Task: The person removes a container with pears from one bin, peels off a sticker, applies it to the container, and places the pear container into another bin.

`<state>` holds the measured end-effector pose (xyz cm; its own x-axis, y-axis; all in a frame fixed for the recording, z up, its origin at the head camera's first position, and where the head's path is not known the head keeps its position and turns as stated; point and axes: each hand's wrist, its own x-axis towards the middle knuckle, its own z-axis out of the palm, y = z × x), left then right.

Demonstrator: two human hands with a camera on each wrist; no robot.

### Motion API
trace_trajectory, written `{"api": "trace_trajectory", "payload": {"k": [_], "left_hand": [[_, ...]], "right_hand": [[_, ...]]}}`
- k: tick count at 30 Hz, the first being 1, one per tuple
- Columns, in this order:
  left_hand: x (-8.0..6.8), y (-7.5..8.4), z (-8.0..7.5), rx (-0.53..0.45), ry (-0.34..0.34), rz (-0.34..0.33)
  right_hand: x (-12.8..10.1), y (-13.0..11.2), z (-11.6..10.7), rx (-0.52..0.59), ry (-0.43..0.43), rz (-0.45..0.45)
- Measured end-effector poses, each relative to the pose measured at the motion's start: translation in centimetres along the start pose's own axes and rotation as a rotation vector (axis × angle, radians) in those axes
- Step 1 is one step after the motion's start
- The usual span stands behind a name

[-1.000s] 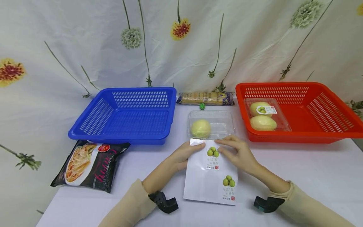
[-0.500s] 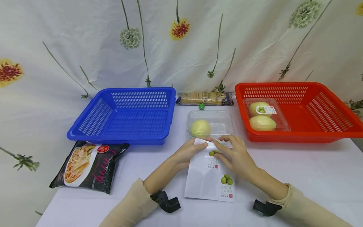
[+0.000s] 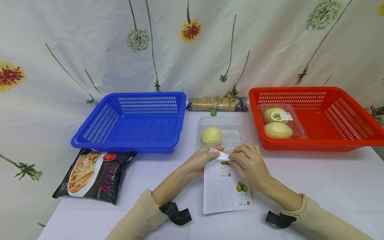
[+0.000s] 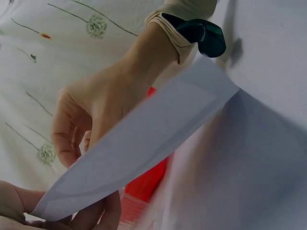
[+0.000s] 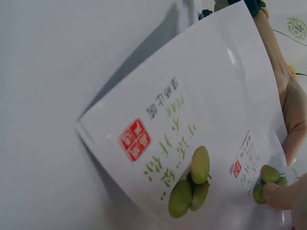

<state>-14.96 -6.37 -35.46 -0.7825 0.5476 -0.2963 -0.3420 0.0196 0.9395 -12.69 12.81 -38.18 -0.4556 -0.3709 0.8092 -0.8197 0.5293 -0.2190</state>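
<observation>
A white sticker sheet (image 3: 220, 197) with two pear-printed labels is held tilted over the table. My left hand (image 3: 201, 162) grips its top left corner, thumb on the front and fingers behind. At the upper label (image 5: 244, 167), the right hand (image 3: 251, 166) pinches with thumb and curled fingers; the thumb (image 5: 283, 196) covers part of the printed pears. One edge of that label stands slightly off the sheet in the right wrist view. The lower label (image 5: 187, 187) lies flat. Just beyond the hands sits a clear plastic box (image 3: 235, 131) with one pale round fruit (image 3: 212, 135) inside.
A blue basket (image 3: 144, 146) stands back left, above a black noodle bag (image 3: 120, 188). The red basket (image 3: 315, 145) at right holds a labelled fruit box (image 3: 295, 125). A noodle pack (image 3: 216, 104) and a small green thing (image 3: 213, 112) lie at the back.
The right fingers have curled in closer on the top of the sheet at the upper label. The sheet's top edge has bent and its lower end has shifted slightly right.
</observation>
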Motion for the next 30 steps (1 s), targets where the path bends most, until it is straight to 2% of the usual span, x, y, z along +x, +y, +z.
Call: {"api": "trace_trajectory", "payload": {"k": [5, 11, 17, 24, 30], "left_hand": [[-0.12, -0.02, 0.15, -0.023, 0.026, -0.016], [0.05, -0.34, 0.35, -0.096, 0.046, -0.022], [0.05, -0.39, 0.48, -0.117, 0.057, -0.018], [0.01, -0.24, 0.44, -0.142, 0.076, -0.043], [-0.03, -0.37, 0.30, -0.141, 0.110, -0.039]], "right_hand": [[-0.20, 0.03, 0.13, 0.012, 0.034, -0.022], [-0.14, 0.18, 0.54, 0.008, 0.141, -0.114], [-0.18, 0.43, 0.79, -0.004, 0.217, -0.197], [-0.28, 0.47, 0.94, -0.015, 0.236, -0.226], [-0.37, 0.24, 0.77, -0.008, 0.194, -0.186]]}}
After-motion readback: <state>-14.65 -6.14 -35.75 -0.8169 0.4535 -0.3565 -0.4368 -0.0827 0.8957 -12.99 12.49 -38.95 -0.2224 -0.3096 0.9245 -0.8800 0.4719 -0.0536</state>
